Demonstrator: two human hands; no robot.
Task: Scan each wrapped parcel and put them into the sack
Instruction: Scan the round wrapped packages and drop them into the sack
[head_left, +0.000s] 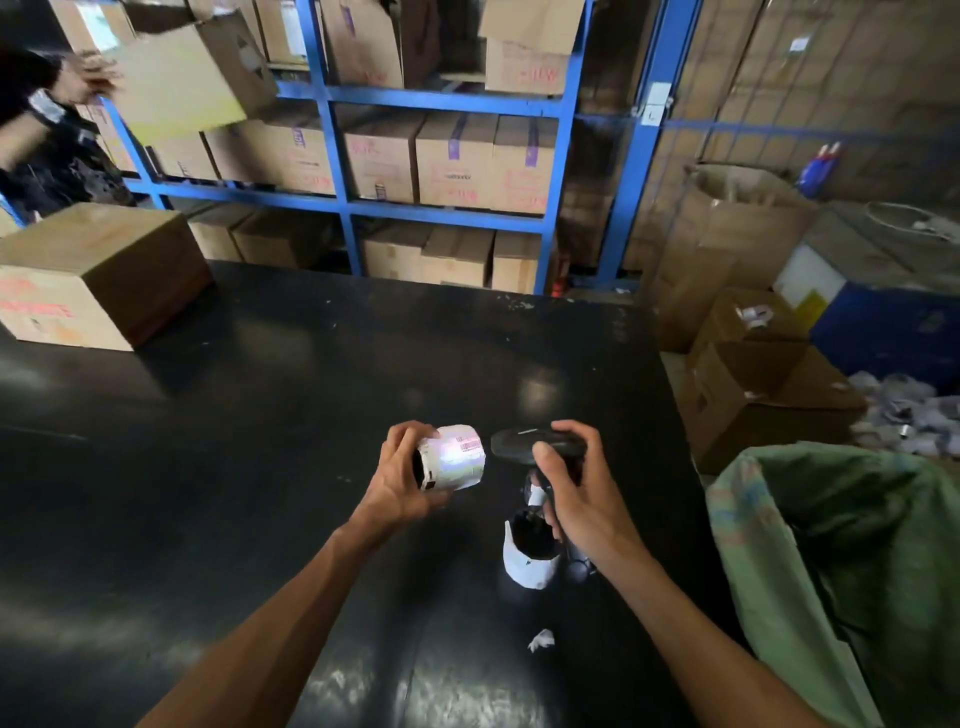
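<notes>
My left hand (397, 475) grips a small wrapped parcel (454, 462), its white barcode label turned toward the right. My right hand (574, 483) holds a black handheld scanner (519, 444) whose head points at that label from a few centimetres away. Both are held above the black table (260, 441). Below the scanner a second small parcel (530, 553), black with white wrap, lies on the table. An open green sack (841, 561) hangs at the table's right edge.
A large cardboard box (93, 275) sits on the table's far left. Another person's hand (91, 78) holds a carton at the upper left. Blue shelving (452, 213) full of cartons stands behind. Open boxes (753, 395) sit on the floor to the right. A paper scrap (541, 640) lies near me.
</notes>
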